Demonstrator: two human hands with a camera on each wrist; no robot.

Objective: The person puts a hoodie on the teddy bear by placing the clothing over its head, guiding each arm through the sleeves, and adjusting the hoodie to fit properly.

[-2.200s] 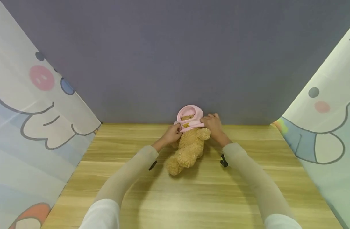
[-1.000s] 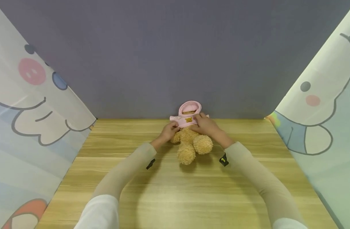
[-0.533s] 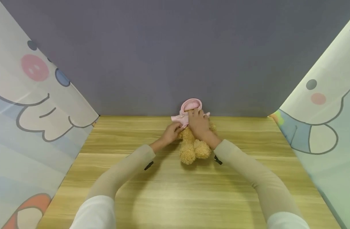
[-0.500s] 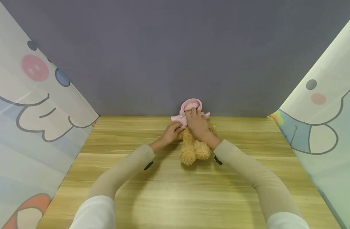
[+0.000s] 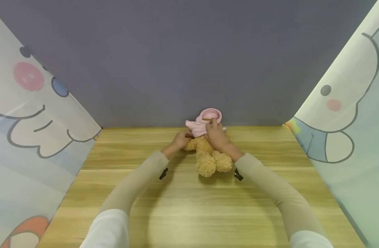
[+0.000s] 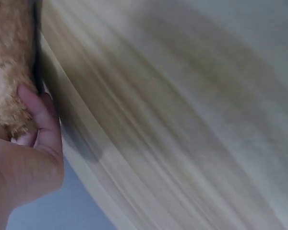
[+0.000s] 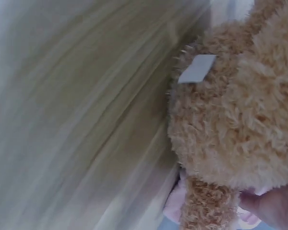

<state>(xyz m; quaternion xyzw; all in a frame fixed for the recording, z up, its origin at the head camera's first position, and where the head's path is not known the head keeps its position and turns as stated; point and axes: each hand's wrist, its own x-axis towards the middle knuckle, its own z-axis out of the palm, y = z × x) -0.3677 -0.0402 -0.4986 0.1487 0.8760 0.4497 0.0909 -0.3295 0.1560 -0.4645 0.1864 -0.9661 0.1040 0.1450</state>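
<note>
A curly tan teddy bear (image 5: 205, 155) lies on its back against the back wall, legs toward me. Its pink hoodie (image 5: 197, 127) covers the upper body, and the hood opening surrounds the mostly hidden head. My left hand (image 5: 180, 139) pinches the bear's arm (image 6: 9, 103) below the hoodie's left sleeve, its fingers and thumb round the paw in the left wrist view. On the hoodie's front, my right hand (image 5: 217, 136) grips the cloth near the neck. The right wrist view shows the bear's fuzzy side (image 7: 221, 124) with a white tag (image 7: 198, 69); most of the right hand is out of frame there.
The wood-grain tabletop (image 5: 189, 206) ends at a dark grey back wall (image 5: 189, 62). Cartoon-printed sheets stand as a left side wall (image 5: 31, 137) and a right side wall (image 5: 347, 144). Small black straps (image 5: 163, 173) hang under both wrists.
The left hand has moved from the hoodie's hem to the bear's arm. The right hand has crossed from the hoodie's right side onto its front. The bear's legs have swung rightward.
</note>
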